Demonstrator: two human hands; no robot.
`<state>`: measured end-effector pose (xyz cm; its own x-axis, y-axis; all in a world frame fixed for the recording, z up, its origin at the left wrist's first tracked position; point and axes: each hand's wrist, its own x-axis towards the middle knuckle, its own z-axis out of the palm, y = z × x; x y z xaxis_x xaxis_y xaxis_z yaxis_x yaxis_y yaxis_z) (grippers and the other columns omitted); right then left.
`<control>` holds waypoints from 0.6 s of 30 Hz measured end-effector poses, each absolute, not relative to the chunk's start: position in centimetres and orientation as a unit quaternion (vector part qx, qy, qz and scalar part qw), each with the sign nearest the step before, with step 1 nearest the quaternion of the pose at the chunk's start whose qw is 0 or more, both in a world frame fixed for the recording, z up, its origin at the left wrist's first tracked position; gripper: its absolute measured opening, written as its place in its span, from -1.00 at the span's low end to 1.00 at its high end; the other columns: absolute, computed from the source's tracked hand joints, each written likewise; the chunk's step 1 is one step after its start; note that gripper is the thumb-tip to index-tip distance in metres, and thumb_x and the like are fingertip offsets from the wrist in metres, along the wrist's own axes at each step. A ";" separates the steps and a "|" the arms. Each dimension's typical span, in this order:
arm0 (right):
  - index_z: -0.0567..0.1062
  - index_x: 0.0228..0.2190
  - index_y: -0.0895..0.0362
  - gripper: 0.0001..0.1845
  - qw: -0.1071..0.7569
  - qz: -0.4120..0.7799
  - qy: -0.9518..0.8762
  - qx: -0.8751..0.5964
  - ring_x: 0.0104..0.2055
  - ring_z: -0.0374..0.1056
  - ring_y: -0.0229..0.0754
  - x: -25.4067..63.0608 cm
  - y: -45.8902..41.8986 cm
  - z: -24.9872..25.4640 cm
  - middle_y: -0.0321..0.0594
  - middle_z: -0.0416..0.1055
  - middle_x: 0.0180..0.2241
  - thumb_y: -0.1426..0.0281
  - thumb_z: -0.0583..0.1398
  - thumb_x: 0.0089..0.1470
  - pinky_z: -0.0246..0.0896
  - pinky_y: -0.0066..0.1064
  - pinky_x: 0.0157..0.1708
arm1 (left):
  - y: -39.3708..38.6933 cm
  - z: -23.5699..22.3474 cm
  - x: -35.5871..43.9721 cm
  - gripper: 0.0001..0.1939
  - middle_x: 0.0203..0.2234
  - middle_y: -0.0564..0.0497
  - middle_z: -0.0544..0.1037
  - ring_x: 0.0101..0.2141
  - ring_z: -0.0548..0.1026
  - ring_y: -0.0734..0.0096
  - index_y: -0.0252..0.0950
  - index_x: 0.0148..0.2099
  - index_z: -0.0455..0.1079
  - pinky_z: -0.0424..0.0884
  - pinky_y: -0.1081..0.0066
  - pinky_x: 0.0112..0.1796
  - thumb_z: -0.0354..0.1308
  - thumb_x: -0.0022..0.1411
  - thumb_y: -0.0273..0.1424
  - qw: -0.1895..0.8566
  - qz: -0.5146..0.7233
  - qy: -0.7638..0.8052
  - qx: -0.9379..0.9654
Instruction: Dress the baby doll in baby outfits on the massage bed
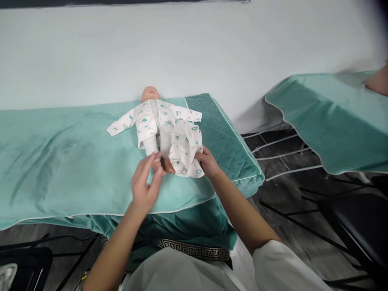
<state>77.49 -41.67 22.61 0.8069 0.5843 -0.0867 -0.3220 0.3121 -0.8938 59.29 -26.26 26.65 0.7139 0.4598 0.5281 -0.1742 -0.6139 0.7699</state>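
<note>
A baby doll (150,93) lies on its back on the green bed cover, head toward the wall. It wears a white printed baby jacket (144,119), open at the front, with sleeves spread out. White legwear covers its legs, and its brown feet show at the near end. Bunched over and beside one leg is a matching printed baby garment (185,149); its kind is unclear. My right hand (208,162) pinches that garment's right edge. Fingers apart, my left hand (146,182) hovers by the doll's feet; whether it touches one is unclear.
The green bed (75,173) runs along a white wall, with a quilted darker section (209,133) at its right end. Another green-covered bed (327,117) stands at the right, with part of a person's arm over it. Black chairs (357,226) stand on the dark floor.
</note>
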 end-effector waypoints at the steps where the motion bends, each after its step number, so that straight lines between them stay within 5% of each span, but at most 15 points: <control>1: 0.59 -0.23 0.03 -0.56 0.793 0.295 -0.160 -0.509 -0.01 0.53 0.10 77.3 -41.1 23.3 -0.30 0.62 -0.27 0.37 0.41 -0.29 0.49 -0.16 -0.05 | -25.6 26.8 60.6 -0.56 0.10 -0.14 0.58 0.09 0.57 0.16 -0.16 0.26 0.41 0.53 0.12 0.11 0.14 0.42 -0.14 0.470 0.362 0.103 0.798; 5: 0.61 -0.14 0.04 -0.56 0.727 0.307 -0.327 -0.520 0.19 0.39 0.10 77.4 -39.1 26.0 -0.24 0.59 -0.06 0.28 0.41 -0.14 0.36 -0.10 0.16 | -22.9 28.1 64.9 -0.56 -0.01 -0.09 0.65 -0.04 0.63 0.17 -0.23 0.10 0.52 0.59 0.20 -0.01 0.25 0.30 -0.08 0.603 0.330 0.156 0.709; 11: 0.58 -0.05 0.03 -0.68 0.495 0.270 -0.595 -0.573 0.24 0.33 -0.01 79.0 -37.6 27.7 -0.18 0.43 0.18 0.33 0.25 0.15 0.27 -0.17 0.22 | -20.4 28.6 63.5 -0.69 -0.15 -0.03 0.69 -0.04 0.62 0.15 -0.29 -0.10 0.58 0.55 0.18 0.08 0.35 0.14 -0.24 0.596 0.385 0.198 0.676; 18: 0.44 0.01 0.09 -0.69 0.509 -0.024 -0.387 -0.769 0.03 0.36 -0.02 81.7 -33.2 22.8 -0.03 0.38 0.07 0.27 0.18 0.27 0.31 -0.11 0.10 | -16.4 23.7 63.8 -0.64 0.08 -0.09 0.59 0.19 0.48 0.08 -0.26 0.06 0.52 0.36 0.05 0.28 0.26 0.20 -0.40 0.404 0.398 0.178 0.804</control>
